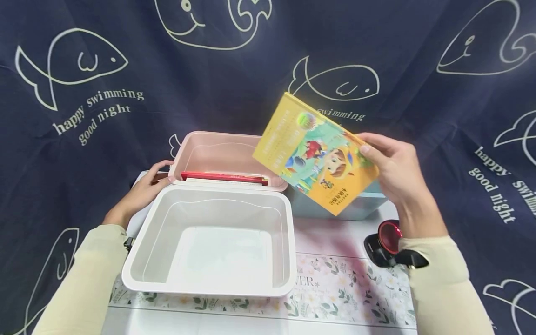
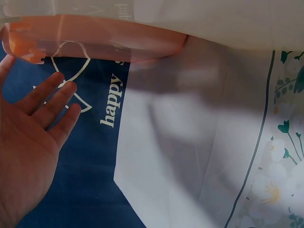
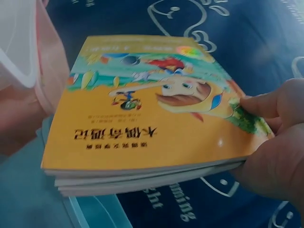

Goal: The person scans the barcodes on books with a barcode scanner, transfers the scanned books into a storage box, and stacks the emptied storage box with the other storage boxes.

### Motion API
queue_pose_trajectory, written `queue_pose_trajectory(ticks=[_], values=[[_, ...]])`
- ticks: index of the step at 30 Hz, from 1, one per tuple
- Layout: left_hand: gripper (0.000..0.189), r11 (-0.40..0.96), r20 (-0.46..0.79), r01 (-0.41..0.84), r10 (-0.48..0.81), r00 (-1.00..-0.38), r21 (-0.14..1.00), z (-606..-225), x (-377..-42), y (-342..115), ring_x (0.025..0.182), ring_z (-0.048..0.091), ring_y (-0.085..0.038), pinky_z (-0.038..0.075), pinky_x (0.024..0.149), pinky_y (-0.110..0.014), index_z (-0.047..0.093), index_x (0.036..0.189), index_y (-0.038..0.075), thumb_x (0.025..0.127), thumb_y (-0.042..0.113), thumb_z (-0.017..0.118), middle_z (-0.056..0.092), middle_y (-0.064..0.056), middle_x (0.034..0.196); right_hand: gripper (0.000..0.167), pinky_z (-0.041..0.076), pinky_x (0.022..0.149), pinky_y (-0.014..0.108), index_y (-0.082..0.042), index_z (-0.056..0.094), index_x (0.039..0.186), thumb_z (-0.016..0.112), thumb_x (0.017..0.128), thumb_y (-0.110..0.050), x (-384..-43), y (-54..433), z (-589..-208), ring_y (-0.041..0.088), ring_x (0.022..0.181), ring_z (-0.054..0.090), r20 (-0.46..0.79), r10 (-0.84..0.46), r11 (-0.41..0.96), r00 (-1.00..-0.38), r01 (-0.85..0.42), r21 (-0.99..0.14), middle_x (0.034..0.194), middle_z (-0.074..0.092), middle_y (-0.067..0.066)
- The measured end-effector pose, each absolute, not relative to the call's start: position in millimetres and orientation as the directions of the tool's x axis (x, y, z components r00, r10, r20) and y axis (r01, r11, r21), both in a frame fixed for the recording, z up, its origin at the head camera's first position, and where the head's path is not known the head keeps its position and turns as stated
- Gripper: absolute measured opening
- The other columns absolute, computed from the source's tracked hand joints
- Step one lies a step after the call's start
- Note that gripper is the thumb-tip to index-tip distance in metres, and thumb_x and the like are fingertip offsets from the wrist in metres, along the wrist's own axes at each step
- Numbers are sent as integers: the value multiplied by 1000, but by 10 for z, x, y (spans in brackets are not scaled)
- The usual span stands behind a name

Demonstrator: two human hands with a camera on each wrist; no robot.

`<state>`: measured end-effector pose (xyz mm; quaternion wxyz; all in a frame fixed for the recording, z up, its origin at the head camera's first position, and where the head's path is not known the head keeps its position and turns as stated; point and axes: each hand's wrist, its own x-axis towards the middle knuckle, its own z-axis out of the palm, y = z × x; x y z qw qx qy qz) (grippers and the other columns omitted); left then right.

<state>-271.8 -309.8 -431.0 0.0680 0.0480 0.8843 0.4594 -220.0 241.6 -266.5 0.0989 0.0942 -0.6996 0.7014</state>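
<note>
My right hand point(image 1: 399, 172) grips a yellow picture book point(image 1: 289, 125) by its edge, with the thumb on the illustrated cover. In the right wrist view more page edges point(image 3: 142, 183) show under that cover, so it looks like a small stack of books. The stack is tilted in the air, over the right part of a pink bin point(image 1: 226, 135) and a blue bin point(image 1: 347, 209). My left hand point(image 1: 140, 197) touches the pink bin's left end; its fingers look extended in the left wrist view. A red-covered book point(image 1: 224, 177) stands inside the pink bin against its near wall.
A white bin point(image 1: 209, 293) stands in front of the pink one, with a bare floor inside. Below lies a white table point(image 1: 197, 321) with a flower-print strip point(image 1: 335, 288). A dark blue fish-print curtain point(image 1: 125, 139) hangs behind. A black-and-red device point(image 1: 389, 242) sits by my right wrist.
</note>
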Motion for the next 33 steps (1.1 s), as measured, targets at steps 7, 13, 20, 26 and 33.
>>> queue_pose_trajectory(ticks=[7, 13, 20, 26, 33], values=[[72, 569, -72, 23, 144, -987, 822, -4314, -2731, -3113, 148, 41, -49, 45, 109, -67, 21, 163, 33, 103, 58, 52, 37, -25, 164, 20, 59, 71, 20, -5, 77, 115, 66, 98, -1, -2634, 2030, -2610, 10, 78, 71, 281, -52, 117, -958, -285, -951, 93, 77, -3], [70, 580, -75, 18, 136, -988, 815, -4315, -2746, -3128, 148, 41, -48, 44, 110, -68, 20, 163, 33, 104, 55, 51, 37, -26, 163, 21, 60, 72, 22, -3, 76, 117, 64, 99, -1, -2942, 1707, -2582, 12, 81, 70, 304, -102, 140, -947, -316, -938, 97, 75, 0], [69, 572, -67, 29, 146, -987, 820, -4335, -2741, -3129, 147, 42, -49, 45, 109, -66, 20, 164, 32, 105, 53, 51, 38, -27, 162, 24, 62, 73, 26, -5, 73, 123, 61, 102, -5, -3219, 1393, -2673, 15, 82, 72, 277, -178, 183, -944, -308, -934, 102, 76, 5], [68, 568, -64, 34, 152, -986, 822, -4326, -2760, -3128, 149, 39, -48, 43, 110, -67, 23, 163, 32, 105, 51, 53, 37, -27, 163, 24, 61, 78, 26, -6, 73, 124, 62, 102, -5, -3367, 1189, -2775, 15, 87, 70, 279, -186, 213, -942, -316, -925, 110, 75, 11], [68, 564, -80, 17, 147, -986, 826, -4357, -2788, -3128, 149, 40, -48, 43, 111, -67, 22, 163, 34, 105, 51, 53, 36, -26, 163, 24, 59, 83, 28, -8, 74, 123, 62, 103, -8, -3441, 1000, -2849, 18, 93, 70, 287, -227, 296, -931, -347, -890, 116, 74, 14]])
